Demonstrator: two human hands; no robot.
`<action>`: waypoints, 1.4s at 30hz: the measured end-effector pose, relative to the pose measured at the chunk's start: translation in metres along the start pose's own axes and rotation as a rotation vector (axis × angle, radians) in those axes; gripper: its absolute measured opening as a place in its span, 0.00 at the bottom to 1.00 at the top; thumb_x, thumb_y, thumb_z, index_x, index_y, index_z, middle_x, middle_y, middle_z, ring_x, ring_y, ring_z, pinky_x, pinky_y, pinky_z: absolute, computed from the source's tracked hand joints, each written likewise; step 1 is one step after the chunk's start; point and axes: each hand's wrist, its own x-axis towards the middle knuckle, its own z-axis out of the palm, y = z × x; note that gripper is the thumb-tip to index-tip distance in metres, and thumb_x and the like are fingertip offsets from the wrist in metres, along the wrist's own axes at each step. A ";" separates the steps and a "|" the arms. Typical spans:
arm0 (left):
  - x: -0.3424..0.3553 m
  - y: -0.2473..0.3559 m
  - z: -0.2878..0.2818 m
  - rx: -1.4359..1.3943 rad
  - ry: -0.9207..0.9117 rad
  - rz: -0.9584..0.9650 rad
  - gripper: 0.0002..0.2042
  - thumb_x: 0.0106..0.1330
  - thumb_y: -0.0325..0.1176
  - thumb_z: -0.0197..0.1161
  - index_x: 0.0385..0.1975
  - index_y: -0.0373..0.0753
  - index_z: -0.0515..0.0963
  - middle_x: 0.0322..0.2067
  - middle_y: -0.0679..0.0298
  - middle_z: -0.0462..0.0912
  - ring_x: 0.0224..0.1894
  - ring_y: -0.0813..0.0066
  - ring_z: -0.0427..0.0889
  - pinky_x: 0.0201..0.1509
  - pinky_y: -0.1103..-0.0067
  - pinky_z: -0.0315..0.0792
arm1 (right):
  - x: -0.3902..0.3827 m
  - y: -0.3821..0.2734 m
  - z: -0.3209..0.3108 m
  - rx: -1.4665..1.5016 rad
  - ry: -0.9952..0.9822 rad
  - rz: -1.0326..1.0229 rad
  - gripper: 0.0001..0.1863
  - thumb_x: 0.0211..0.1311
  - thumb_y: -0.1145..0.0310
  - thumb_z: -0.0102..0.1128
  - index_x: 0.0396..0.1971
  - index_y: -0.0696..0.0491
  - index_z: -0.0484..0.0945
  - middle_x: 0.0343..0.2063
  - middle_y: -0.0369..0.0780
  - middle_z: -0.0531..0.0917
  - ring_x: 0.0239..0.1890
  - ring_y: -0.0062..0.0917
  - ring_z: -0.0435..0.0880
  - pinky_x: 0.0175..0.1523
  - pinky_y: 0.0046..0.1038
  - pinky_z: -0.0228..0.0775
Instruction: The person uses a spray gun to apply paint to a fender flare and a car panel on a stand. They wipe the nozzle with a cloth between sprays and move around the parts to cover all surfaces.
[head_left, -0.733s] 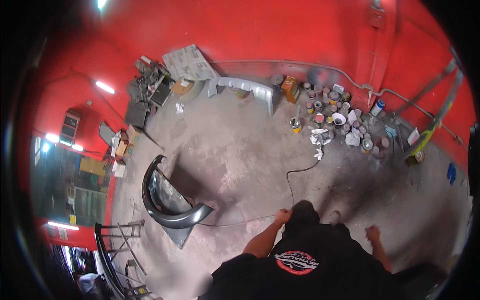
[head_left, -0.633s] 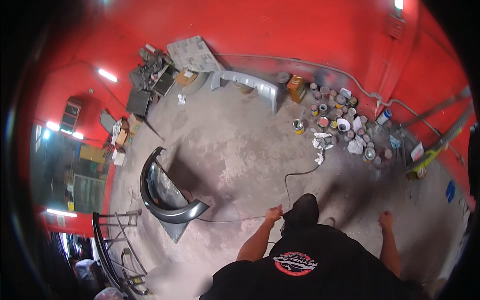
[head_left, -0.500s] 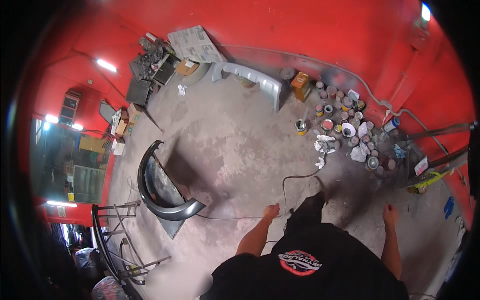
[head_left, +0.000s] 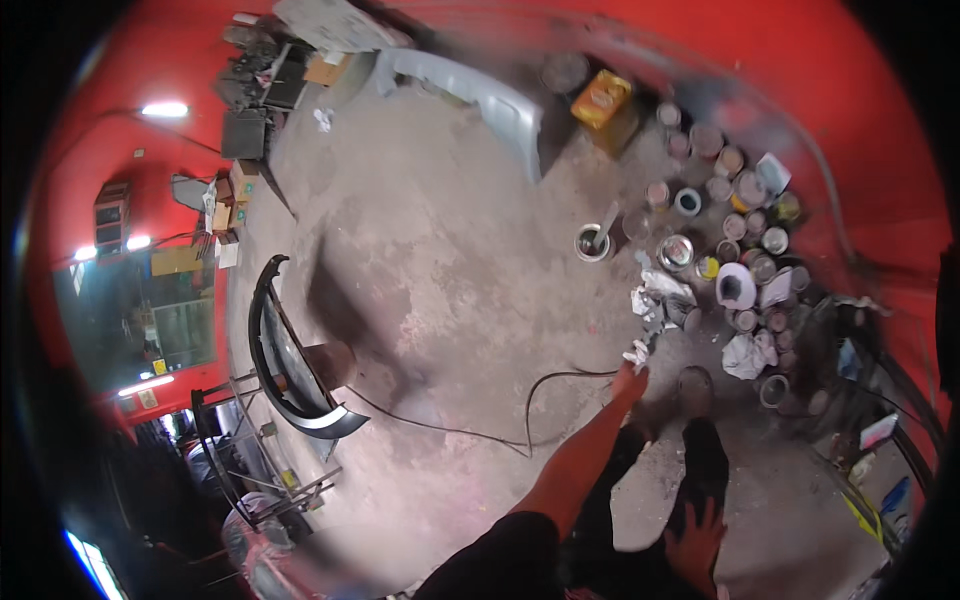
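My left arm stretches forward and down, and my left hand (head_left: 628,380) is low by the floor. It meets a small crumpled white paper (head_left: 636,352) and the near end of a dark hose (head_left: 535,395). The fingers are too small and blurred to show whether they grip either one. My right hand (head_left: 695,540) lies spread on my right leg near the knee, holding nothing. Just beyond the left hand is a larger crumpled wrapping (head_left: 665,290) among paint cans (head_left: 676,252).
A black curved car fender (head_left: 310,420) is propped at the left, near a metal stand (head_left: 235,440). A silver bumper (head_left: 460,80) lies at the back. An open can with a stirrer (head_left: 593,243) and a yellow tin (head_left: 603,98) stand on the floor. Red walls surround the area.
I have bent forward and the view has come closer to the cans. My left hand has reached to the crumpled paper and hose. My right hand has come in onto my leg.
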 end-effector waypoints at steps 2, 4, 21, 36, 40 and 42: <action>0.068 -0.026 0.024 0.000 0.062 -0.020 0.30 0.54 0.46 0.62 0.52 0.33 0.66 0.46 0.43 0.77 0.51 0.45 0.75 0.55 0.60 0.69 | 0.005 0.010 0.016 -0.111 0.049 -0.053 0.33 0.42 0.61 0.67 0.53 0.51 0.70 0.63 0.51 0.58 0.64 0.56 0.54 0.63 0.60 0.48; 0.135 -0.031 0.051 0.094 0.123 -0.091 0.38 0.51 0.45 0.65 0.57 0.31 0.57 0.47 0.38 0.75 0.51 0.42 0.74 0.55 0.60 0.69 | 0.009 0.027 0.018 -0.226 0.039 -0.076 0.31 0.46 0.51 0.65 0.54 0.41 0.73 0.64 0.47 0.60 0.63 0.50 0.59 0.63 0.56 0.52; -0.042 0.054 -0.087 -0.573 0.544 -0.086 0.29 0.54 0.29 0.61 0.53 0.31 0.55 0.37 0.45 0.75 0.40 0.51 0.77 0.48 0.64 0.69 | 0.044 0.052 -0.040 -0.174 0.054 -0.268 0.26 0.48 0.64 0.64 0.49 0.53 0.72 0.58 0.53 0.66 0.59 0.53 0.63 0.61 0.51 0.54; -0.629 0.045 -0.171 -1.880 1.714 0.063 0.18 0.57 0.29 0.65 0.46 0.40 0.68 0.42 0.62 0.74 0.50 0.65 0.75 0.57 0.61 0.69 | -0.184 -0.213 -0.053 -0.183 -0.383 -1.925 0.38 0.43 0.66 0.64 0.58 0.57 0.63 0.57 0.50 0.67 0.61 0.44 0.64 0.66 0.43 0.53; -0.727 0.011 -0.089 -2.168 1.875 0.167 0.13 0.57 0.31 0.65 0.40 0.41 0.71 0.36 0.62 0.75 0.46 0.64 0.77 0.60 0.60 0.66 | -0.285 -0.177 0.031 -0.272 -0.356 -2.294 0.31 0.40 0.66 0.64 0.51 0.55 0.71 0.50 0.47 0.74 0.59 0.40 0.67 0.65 0.46 0.53; -0.762 0.006 -0.056 -2.285 1.885 0.188 0.11 0.58 0.31 0.64 0.38 0.41 0.71 0.35 0.62 0.75 0.45 0.65 0.77 0.61 0.62 0.65 | -0.321 -0.149 0.054 -0.307 -0.385 -2.361 0.26 0.40 0.65 0.64 0.45 0.54 0.75 0.42 0.44 0.78 0.54 0.36 0.71 0.63 0.45 0.56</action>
